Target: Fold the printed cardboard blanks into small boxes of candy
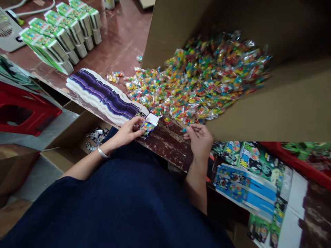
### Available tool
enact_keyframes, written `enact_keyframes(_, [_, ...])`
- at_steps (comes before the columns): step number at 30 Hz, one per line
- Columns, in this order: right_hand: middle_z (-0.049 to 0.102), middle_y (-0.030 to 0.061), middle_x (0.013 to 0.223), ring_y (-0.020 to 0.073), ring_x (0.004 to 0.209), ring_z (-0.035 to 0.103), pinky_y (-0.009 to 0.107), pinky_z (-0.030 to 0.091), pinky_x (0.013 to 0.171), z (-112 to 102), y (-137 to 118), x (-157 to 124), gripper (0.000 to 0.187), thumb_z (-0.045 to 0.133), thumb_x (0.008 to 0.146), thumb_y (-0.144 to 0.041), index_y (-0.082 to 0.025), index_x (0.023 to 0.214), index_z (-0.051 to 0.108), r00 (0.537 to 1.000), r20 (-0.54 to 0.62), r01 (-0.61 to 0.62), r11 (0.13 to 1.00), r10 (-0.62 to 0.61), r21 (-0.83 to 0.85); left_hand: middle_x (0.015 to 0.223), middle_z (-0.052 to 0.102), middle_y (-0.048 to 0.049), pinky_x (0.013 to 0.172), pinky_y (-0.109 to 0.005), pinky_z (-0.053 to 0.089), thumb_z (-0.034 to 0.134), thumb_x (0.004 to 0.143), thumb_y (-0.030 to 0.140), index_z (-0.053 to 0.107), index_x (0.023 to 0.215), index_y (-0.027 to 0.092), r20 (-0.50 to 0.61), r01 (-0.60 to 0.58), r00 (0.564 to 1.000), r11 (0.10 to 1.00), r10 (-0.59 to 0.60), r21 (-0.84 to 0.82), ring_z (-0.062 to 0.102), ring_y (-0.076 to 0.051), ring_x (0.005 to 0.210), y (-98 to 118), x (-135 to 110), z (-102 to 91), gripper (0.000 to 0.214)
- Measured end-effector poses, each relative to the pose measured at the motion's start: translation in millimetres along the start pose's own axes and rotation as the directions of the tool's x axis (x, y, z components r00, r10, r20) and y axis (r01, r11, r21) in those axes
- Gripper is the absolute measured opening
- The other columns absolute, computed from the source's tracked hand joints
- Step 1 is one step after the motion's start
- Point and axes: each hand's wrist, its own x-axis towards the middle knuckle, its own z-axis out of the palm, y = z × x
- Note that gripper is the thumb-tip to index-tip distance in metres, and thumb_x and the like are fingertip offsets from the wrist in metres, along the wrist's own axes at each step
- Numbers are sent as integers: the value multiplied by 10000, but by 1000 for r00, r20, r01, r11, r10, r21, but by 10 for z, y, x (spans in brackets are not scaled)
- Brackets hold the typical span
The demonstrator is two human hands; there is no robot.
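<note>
My left hand (128, 131) is closed on a small printed carton (149, 124) with its white flap open, at the near table edge. My right hand (199, 138) is curled with fingertips pinched together just below a big heap of small clear packets of coloured candy (199, 79); what the fingers pinch is too small to make out. The heap spills from a large cardboard box lying on its side (292, 96). A fanned row of flat purple and white cartons (103, 94) lies beside my left hand.
Rows of filled green and white boxes (59, 32) stand at the far left. A red stool (23, 110) is on the left. A cardboard box on the floor (74, 132) holds small packs. Printed flat cartons (248, 182) lie on the right.
</note>
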Motion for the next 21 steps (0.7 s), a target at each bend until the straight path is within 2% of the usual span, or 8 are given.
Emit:
enact_keyframes(1, [711,-13,734,152,548,661,284,556,540,103,-138,-48,301,799,814,-453,-211,948,681,999,16,33,994,-35,104,946,688,-29,665,-262,521,762,867,298,631,1092,201,-4,-26,1000,998,26,49,639,-140,733,21,1,29,278])
enact_keyframes(3, [674,-44,647,123,501,627,252,524,517,325,-383,-123,267,826,823,-434,-219,872,676,993,9,114,973,-118,199,891,703,-31,699,-285,531,723,912,328,642,1053,196,-14,-69,997,987,72,143,661,-163,761,58,2,89,210])
enact_keyframes(7, [679,-42,630,109,470,576,252,461,484,641,-635,-159,238,819,866,-425,-227,826,694,969,56,232,964,-241,128,912,753,-46,736,-313,546,697,941,306,656,1097,196,-40,-132,988,948,149,289,717,-190,805,91,-18,156,195])
enact_keyframes(9, [707,-29,676,125,536,612,272,500,546,697,-669,-142,227,805,888,-435,-233,835,716,943,104,313,949,-316,38,924,764,-44,733,-303,556,683,951,269,655,1122,194,-50,-163,980,929,191,333,731,-185,813,87,-40,155,189])
enact_keyframes(11, [714,-23,707,136,602,638,286,529,619,711,-688,-117,220,791,911,-430,-237,824,731,898,177,416,908,-402,-46,937,772,-44,740,-294,570,666,957,225,653,1143,189,-68,-193,970,906,235,376,739,-178,826,74,-60,146,190])
enact_keyframes(15, [715,14,833,147,690,668,298,549,670,736,-710,-74,211,754,955,-404,-238,825,762,813,265,561,818,-518,-123,948,782,-42,735,-280,592,663,953,179,650,1165,185,-75,-233,954,877,290,420,744,-167,825,38,-70,151,212])
enact_keyframes(18, [751,45,959,177,796,721,317,586,734,779,-701,-84,148,716,989,-382,-253,994,787,777,288,613,778,-560,-139,906,769,-27,717,-270,598,682,946,190,644,1156,186,-96,-241,949,887,301,394,732,-157,788,15,-52,184,213])
enact_keyframes(21, [805,48,1031,210,918,764,350,613,851,795,-693,-130,223,648,1034,-358,-277,1224,733,743,340,645,753,-577,-131,937,747,-30,736,-268,615,698,939,222,627,1165,188,-157,-234,943,918,295,320,727,-155,814,-2,-38,218,239])
